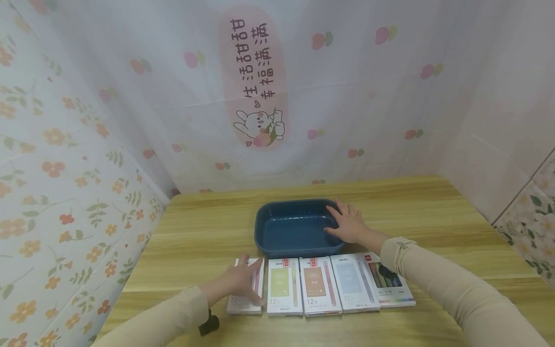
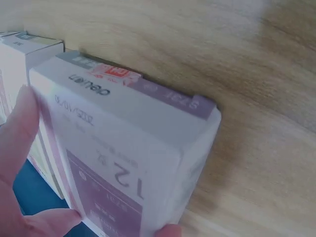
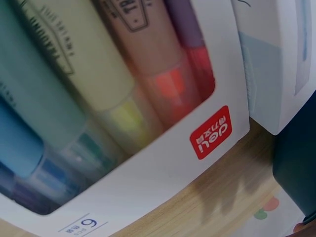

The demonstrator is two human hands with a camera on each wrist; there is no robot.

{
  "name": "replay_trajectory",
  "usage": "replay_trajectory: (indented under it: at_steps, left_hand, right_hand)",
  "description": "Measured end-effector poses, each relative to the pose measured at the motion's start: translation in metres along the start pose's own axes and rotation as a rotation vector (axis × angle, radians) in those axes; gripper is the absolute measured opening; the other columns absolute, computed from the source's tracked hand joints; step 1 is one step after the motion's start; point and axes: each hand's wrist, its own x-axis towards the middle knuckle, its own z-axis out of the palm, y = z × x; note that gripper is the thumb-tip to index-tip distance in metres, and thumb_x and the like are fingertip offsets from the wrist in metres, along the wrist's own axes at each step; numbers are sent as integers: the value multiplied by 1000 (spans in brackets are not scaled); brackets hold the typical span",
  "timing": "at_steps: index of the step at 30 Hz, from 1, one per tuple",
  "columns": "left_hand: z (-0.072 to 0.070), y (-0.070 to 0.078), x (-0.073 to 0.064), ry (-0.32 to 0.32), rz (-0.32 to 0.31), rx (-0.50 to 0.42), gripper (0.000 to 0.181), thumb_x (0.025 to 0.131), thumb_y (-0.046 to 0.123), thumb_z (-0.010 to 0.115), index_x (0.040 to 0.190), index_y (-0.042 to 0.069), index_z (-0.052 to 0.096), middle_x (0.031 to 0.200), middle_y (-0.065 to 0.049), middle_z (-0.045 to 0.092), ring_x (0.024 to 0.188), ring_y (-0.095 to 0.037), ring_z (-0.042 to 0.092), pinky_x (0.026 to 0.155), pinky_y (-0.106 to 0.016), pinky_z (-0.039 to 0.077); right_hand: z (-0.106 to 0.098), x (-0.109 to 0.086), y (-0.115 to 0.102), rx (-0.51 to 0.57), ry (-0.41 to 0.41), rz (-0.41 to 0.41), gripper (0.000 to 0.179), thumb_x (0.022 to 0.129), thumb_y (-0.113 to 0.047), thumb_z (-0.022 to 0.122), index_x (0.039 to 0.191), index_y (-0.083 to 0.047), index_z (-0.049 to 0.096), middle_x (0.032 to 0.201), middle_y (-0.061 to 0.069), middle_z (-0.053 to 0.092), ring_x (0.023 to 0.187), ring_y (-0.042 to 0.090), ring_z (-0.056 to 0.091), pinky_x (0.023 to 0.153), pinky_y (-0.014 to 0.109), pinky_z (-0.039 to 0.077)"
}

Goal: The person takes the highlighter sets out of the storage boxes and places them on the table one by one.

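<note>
My left hand [image 1: 237, 282] spans the leftmost white box [image 1: 244, 309], which has a purple label and a "12" on its front. In the left wrist view its fingertips press the sides of this purple-labelled box [image 2: 126, 128]; the thumb and fingers lie around it. My right hand [image 1: 350, 227] rests over the right rim of a deep blue tray [image 1: 299, 253], fingers spread, some reaching inside the wall. At the right end of the row lies a windowed box of highlighters [image 1: 396, 289]; the right wrist view shows this highlighter box [image 3: 217, 165] close up.
Between the purple-labelled box and the highlighters lie boxes with yellow [image 1: 279, 284], orange [image 1: 315, 282] and light blue [image 1: 350, 279] labels, side by side. The tray stands just behind them on the wooden table [image 1: 199, 231]. A printed curtain [image 1: 347, 86] hangs at the back.
</note>
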Motion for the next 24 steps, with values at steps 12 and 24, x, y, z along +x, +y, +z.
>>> replay_trajectory:
  at_steps: [12, 24]
  left_hand:
    - [0, 5, 2, -16, 2, 9, 108, 38, 44, 78, 131, 22, 27, 132, -20, 17, 107, -52, 27, 78, -59, 29]
    - [1, 2, 4, 39, 50, 9, 107, 38, 45, 77, 130, 21, 28, 135, -18, 14, 114, -48, 20, 83, -58, 26]
  right_hand:
    - [2, 0, 4, 10, 1, 12, 69, 76, -45, 50, 131, -11, 25, 137, 18, 7, 116, 50, 9, 86, 63, 9]
    - [3, 0, 6, 27, 26, 9, 72, 76, -50, 47, 132, -12, 24, 137, 17, 8, 117, 49, 10, 86, 63, 10]
